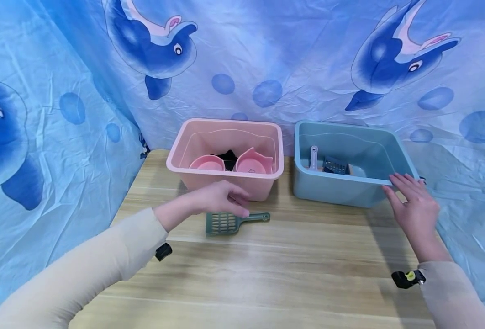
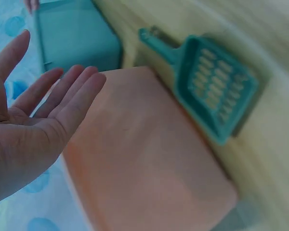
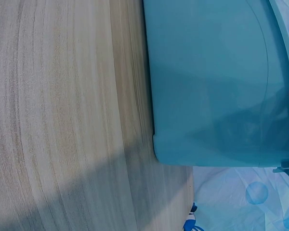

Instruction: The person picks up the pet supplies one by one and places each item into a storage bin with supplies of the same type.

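Observation:
A green slotted litter scoop (image 1: 223, 224) lies on the table, its handle pointing right in the head view. My left hand (image 1: 219, 198) hangs over it, in front of the pink bin (image 1: 226, 185), and holds nothing. The left wrist view shows that hand's fingers (image 2: 70, 96) spread and apart from the scoop (image 2: 216, 86). My right hand (image 1: 417, 205) rests on the front right corner of the blue bin (image 1: 333, 189), fingertips over the rim. In the right wrist view only a bit of that hand shows beside the bin (image 3: 216, 91).
Inside the pink bin are a pink round dish (image 1: 207, 163), a pink cat-eared bowl (image 1: 254, 163) and something black (image 1: 228, 159). The blue bin holds a pale lilac handle (image 1: 314, 157) and a dark perforated piece (image 1: 337, 167). A dolphin-print cloth (image 1: 308, 55) hangs behind the wooden table (image 1: 292, 265).

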`<state>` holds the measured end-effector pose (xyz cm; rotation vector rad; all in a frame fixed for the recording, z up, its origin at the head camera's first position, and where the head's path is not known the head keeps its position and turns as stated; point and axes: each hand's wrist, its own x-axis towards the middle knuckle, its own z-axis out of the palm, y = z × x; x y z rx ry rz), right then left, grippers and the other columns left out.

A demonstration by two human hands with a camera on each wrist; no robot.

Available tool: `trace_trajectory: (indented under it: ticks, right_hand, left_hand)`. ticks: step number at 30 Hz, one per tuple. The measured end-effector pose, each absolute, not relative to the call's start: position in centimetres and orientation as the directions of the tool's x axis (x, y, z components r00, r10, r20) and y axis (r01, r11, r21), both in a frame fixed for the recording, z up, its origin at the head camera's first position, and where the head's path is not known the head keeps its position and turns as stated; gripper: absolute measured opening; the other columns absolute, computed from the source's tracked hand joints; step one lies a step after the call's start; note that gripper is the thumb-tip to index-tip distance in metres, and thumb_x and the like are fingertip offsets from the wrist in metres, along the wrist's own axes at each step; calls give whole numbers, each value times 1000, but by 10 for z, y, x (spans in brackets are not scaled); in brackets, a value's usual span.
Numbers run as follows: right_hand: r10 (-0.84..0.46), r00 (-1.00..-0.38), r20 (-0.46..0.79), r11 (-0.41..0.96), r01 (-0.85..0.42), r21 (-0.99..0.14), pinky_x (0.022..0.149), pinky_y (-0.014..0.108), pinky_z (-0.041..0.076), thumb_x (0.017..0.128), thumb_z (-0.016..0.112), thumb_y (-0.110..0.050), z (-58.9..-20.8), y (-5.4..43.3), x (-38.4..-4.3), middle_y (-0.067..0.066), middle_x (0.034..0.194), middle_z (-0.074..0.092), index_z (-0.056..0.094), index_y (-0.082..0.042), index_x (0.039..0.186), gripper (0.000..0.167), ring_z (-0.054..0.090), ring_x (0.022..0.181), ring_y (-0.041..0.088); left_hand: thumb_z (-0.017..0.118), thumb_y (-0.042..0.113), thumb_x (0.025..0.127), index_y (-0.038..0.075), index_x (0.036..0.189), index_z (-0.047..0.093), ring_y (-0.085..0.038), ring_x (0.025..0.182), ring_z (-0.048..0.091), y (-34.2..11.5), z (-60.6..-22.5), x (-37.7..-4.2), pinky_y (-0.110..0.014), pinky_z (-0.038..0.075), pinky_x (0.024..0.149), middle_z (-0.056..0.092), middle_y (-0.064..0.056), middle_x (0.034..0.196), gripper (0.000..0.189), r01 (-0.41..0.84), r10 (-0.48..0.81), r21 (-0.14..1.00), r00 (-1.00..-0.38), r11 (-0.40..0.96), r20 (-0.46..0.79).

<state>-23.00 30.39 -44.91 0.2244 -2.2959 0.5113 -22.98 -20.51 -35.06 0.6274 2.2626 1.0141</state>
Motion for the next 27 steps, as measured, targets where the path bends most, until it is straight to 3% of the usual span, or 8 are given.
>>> trace_trajectory:
  ticks: [13,27]
  right_hand:
    - [-12,-696,718,905,-314,-288,127,45,34,84,88,-9,-445,302,-230,28,123,73,77,1,126,44,68,121,51]
    - [-5,-709,705,906,-302,-297,127,46,34,85,88,-8,-446,301,-228,28,123,73,76,1,127,44,67,122,51]
  left_hand:
    - [85,25,94,3,141,68,-29,128,69,-206,-412,-238,-48,54,112,70,-16,140,55,295,650,751,-726,591,-226]
    - [85,23,94,-2,143,65,-28,128,69,-197,-441,-259,-41,54,112,70,-14,140,59,316,687,731,-672,604,-277]
